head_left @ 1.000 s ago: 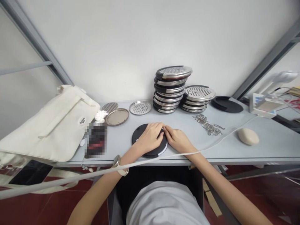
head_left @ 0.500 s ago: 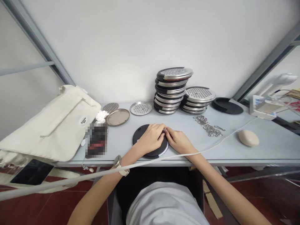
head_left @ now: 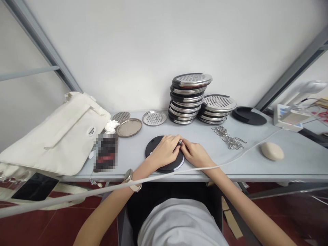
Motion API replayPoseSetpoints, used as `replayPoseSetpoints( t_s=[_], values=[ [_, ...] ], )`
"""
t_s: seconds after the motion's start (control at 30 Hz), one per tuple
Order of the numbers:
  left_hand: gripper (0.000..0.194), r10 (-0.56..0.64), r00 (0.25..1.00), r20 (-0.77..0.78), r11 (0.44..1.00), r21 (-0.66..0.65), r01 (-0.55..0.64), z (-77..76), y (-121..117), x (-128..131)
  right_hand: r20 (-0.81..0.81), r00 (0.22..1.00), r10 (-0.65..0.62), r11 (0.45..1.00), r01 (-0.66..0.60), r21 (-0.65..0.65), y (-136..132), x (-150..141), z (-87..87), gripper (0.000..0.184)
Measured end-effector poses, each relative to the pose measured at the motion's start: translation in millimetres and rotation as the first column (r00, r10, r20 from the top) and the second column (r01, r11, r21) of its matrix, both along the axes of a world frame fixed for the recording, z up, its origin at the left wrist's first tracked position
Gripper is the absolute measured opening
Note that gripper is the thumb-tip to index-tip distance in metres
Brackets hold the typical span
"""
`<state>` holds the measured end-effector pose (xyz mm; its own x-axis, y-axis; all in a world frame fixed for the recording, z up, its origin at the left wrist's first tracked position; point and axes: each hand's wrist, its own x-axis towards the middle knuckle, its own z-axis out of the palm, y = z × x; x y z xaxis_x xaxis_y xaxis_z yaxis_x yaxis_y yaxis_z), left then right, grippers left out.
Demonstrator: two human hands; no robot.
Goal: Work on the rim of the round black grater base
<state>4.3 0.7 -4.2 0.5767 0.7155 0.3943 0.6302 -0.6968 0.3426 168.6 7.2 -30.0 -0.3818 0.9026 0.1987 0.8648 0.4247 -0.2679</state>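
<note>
A black round disc [head_left: 153, 145] with a pale strip along its lower right edge lies on the table in front of me. My left hand [head_left: 165, 150] rests across its top, fingers bent together toward the right rim, gripping it there. At that rim my right hand [head_left: 194, 152] is closed, its fingertips pinched against those of the left. A tiny bit of something shiny shows between the fingertips, too small and covered to name. The disc's middle is hidden under the left hand.
Behind stand a tall stack of round graters [head_left: 187, 102] and a shorter stack [head_left: 217, 111]. Metal clips [head_left: 228, 138], a beige rounded object [head_left: 272, 151] and a black round base [head_left: 248, 116] lie right. Left are grater plates [head_left: 154, 118], a metal disc [head_left: 129, 128] and a white bag [head_left: 58, 136]. A cable [head_left: 164, 176] crosses the view.
Both hands stay at the disc's right rim with almost no visible movement. The whole view has shifted very slightly.
</note>
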Motion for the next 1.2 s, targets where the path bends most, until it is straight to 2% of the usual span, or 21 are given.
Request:
replayPoseSetpoints(
  t_s=[1.2],
  values=[
    [0.021,-0.015,1.000,-0.017,1.000,-0.005,0.015,0.4,0.4,-1.4,-0.006,1.000,-0.020,0.999,0.020,-0.027,-2.4,-1.5,3.2,0.034]
  ],
)
